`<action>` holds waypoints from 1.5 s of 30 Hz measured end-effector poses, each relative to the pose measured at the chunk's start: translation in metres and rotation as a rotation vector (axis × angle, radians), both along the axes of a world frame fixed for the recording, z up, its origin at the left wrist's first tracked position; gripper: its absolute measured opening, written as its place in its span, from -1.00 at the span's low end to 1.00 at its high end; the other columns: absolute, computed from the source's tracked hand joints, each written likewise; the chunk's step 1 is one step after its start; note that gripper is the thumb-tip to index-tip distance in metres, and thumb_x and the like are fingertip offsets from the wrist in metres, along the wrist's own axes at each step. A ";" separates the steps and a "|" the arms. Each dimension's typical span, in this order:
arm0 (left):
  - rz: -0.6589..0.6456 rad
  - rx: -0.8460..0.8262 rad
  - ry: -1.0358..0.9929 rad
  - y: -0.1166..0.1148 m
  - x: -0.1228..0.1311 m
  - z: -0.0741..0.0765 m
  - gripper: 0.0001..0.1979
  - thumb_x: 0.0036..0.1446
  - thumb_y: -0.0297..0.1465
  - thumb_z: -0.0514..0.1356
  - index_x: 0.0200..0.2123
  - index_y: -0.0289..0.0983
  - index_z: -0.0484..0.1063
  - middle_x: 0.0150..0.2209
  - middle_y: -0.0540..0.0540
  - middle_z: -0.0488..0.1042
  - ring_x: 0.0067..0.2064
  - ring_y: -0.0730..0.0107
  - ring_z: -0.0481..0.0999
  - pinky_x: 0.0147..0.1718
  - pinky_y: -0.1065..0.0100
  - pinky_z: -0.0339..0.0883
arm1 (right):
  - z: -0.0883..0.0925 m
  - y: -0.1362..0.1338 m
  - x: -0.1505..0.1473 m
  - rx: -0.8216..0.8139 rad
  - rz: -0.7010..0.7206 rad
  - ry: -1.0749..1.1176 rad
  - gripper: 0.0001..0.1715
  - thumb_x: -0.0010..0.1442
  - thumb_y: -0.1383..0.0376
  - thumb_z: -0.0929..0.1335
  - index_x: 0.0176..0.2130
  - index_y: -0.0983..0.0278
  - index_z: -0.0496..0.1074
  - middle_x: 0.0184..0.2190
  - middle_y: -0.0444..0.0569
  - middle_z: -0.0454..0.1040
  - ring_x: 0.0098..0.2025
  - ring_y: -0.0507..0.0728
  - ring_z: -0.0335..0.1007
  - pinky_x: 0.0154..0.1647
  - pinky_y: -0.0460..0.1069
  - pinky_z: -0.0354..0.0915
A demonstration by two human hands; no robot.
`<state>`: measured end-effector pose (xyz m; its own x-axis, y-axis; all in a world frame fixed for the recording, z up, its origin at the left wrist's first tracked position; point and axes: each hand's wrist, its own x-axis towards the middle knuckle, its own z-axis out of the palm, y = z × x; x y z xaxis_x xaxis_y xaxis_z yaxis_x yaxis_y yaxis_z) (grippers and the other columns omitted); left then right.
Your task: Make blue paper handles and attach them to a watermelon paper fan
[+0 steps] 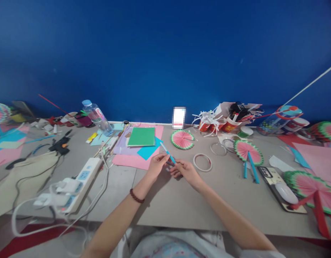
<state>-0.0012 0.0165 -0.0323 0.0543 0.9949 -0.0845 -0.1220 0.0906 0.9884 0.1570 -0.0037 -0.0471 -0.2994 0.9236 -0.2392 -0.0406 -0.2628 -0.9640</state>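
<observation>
Over the middle of the table, my left hand (156, 165) pinches a narrow light-blue paper strip (167, 151), which slants up to the left with its tip free. My right hand (186, 171) has its fingers closed on the lower end of the same strip. A small dark piece shows between the hands, too hidden to name. Just beyond them lies a pleated pink paper fan with a green edge (182, 139), spread nearly to a full circle. Blue paper (149, 150) and a green square sheet (141, 136) lie beyond my left hand.
Tape rings (202, 162) lie right of my hands. Further right are a blue-handled fan (248, 152), a phone (272, 186) and a white mouse (286, 192). A power strip (84, 181), its cables, a glue gun (60, 144) and a tilted bottle (97, 114) stand left. Paper cups (231, 125) line the wall.
</observation>
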 end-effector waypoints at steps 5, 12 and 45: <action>0.098 0.020 0.011 -0.001 0.000 0.005 -0.75 -0.07 -0.21 0.27 -0.55 -0.29 0.41 -0.63 0.07 0.31 -0.59 0.54 0.27 -0.58 0.47 0.16 | 0.010 0.007 0.020 0.466 -0.100 -0.692 -0.60 0.20 0.05 0.23 -0.47 0.26 0.37 -0.62 -0.12 0.40 -0.53 0.04 0.33 -0.48 -0.09 0.15; 0.006 0.023 0.010 -0.003 0.001 0.006 -0.75 0.01 -0.27 0.20 -0.59 -0.28 0.32 -0.62 0.06 0.31 -0.57 0.55 0.32 -0.56 0.48 0.19 | 0.030 0.014 0.054 0.550 -0.074 -1.408 -0.76 0.15 0.14 0.32 -0.40 0.27 0.36 -0.38 0.01 0.47 -0.27 0.15 0.37 -0.38 -0.06 0.09; -0.158 -0.026 -0.341 -0.013 0.005 0.006 -0.68 -0.01 -0.19 0.28 -0.25 -0.29 0.41 -0.65 0.14 0.15 -0.62 0.63 0.12 -0.62 0.51 0.02 | 0.019 0.005 0.021 0.429 0.048 -0.052 -0.82 0.04 0.19 0.41 -0.34 0.24 0.46 -0.28 -0.04 0.46 -0.19 0.11 0.40 -0.18 -0.02 0.33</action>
